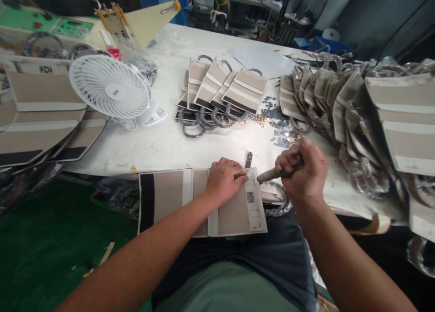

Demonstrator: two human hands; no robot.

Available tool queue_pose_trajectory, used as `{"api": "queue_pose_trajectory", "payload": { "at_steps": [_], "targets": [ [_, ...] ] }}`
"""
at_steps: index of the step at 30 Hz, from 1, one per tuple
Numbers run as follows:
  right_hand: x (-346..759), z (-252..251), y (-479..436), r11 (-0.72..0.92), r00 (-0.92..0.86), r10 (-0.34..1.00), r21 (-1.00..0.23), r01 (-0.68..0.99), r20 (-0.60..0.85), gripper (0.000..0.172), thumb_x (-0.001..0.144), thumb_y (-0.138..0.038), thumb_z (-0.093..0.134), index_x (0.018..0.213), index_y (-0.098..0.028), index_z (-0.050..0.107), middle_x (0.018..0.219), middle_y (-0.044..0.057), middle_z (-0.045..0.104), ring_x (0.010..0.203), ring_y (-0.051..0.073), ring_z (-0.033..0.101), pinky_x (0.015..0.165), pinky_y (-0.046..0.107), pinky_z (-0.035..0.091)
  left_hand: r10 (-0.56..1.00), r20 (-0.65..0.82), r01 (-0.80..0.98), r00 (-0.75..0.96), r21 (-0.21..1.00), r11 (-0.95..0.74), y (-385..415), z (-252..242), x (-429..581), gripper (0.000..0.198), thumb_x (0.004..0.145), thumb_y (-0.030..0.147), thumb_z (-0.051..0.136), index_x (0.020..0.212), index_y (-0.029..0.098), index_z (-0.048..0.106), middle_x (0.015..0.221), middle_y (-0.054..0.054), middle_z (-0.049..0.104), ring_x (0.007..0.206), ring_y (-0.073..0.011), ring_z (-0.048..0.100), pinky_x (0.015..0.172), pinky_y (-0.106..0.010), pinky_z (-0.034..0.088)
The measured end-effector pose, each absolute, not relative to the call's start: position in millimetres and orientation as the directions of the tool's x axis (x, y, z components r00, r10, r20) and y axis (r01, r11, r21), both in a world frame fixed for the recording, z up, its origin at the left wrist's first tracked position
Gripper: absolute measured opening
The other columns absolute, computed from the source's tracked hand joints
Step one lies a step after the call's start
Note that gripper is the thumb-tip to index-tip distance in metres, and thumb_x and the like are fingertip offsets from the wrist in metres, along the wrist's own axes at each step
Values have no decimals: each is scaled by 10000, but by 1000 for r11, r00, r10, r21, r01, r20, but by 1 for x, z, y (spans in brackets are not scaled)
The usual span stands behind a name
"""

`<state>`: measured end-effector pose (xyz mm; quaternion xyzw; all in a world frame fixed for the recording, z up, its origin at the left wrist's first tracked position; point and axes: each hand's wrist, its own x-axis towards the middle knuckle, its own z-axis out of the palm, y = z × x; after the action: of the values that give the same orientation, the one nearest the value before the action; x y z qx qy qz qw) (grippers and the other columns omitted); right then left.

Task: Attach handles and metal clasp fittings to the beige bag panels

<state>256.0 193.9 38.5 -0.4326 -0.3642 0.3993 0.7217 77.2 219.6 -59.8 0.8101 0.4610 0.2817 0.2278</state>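
Your green shirt (234,287) at six o'clock, one beige panel (233,219) just above, overlapping the table's (115,155) near edge.
It looks light and stiff, bending at its folds; hold it by the side edges. Your left hand (224,181) lies over it, grip unclear; your right hand (303,171) is fisted round one tool (271,174). One fan (117,92) stands at ten o'clock; overlapping piles at twelve and two defy counting.

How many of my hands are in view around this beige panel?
2. Your left hand lies on the beige panel; your right hand grips a tool beside it. Both show; neither is hidden.
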Motion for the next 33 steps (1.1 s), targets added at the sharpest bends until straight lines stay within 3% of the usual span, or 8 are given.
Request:
{"api": "queue_pose_trajectory", "payload": {
  "at_steps": [5, 15, 22, 26, 30, 33],
  "targets": [
    [255, 7, 215, 314, 476, 870, -887, -338, 127, 433, 862, -447, 741, 609, -210, 481, 513, -95, 357, 379, 59, 342, 391, 218, 368, 879, 246, 619, 408, 633, -465, 220, -63, 78, 28, 890, 336, 831, 915, 327, 841, 1115, 7, 804, 1082, -258, 641, 916, -436, 450],
    [264, 3, 222, 322, 511, 857, -850, -417, 74, 414, 840, -390, 736, 574, -207, 476, 490, -98, 334, 365, 55, 289, 369, 226, 342, 865, 280, 605, 417, 624, -494, 223, -65, 78, 37, 882, 302, 843, 906, 330, 840, 1102, 30, 807, 1040, -243, 634, 882, -422, 443],
    [238, 1, 211, 377, 385, 880, -902, -211, 278, 448, 928, -322, 739, 591, -227, 459, 518, -72, 425, 379, 85, 374, 382, 260, 343, 864, 259, 613, 432, 618, -492, 221, -62, 77, 49, 904, 344, 822, 940, 317, 838, 1131, 11, 803, 1086, -256, 638, 910, -424, 452],
    [229, 7, 209, 320, 215, 924, -947, 12, 315, 477, 974, -374, 710, 583, -227, 478, 517, -48, 486, 457, 109, 455, 461, 272, 368, 869, 214, 602, 446, 647, -468, 224, -55, 75, 49, 888, 317, 827, 935, 300, 828, 1106, 12, 805, 1109, -254, 651, 973, -415, 466],
    [230, 11, 204, 286, 83, 951, -951, 119, 296, 472, 991, -422, 681, 588, -219, 543, 552, -19, 570, 560, 143, 557, 567, 291, 434, 887, 63, 642, 458, 667, -379, 231, -39, 68, 217, 900, 333, 766, 1109, 283, 798, 1092, -6, 806, 1057, -238, 691, 916, -344, 502],
    [235, 9, 200, 235, 69, 968, -967, 100, 243, 461, 984, -463, 680, 610, -219, 564, 555, -16, 580, 588, 159, 592, 584, 293, 445, 900, -131, 770, 415, 578, -271, 238, -24, 67, 331, 930, 480, 673, 1152, 265, 788, 1077, -52, 806, 995, -259, 724, 807, -325, 508]
  ]
}}
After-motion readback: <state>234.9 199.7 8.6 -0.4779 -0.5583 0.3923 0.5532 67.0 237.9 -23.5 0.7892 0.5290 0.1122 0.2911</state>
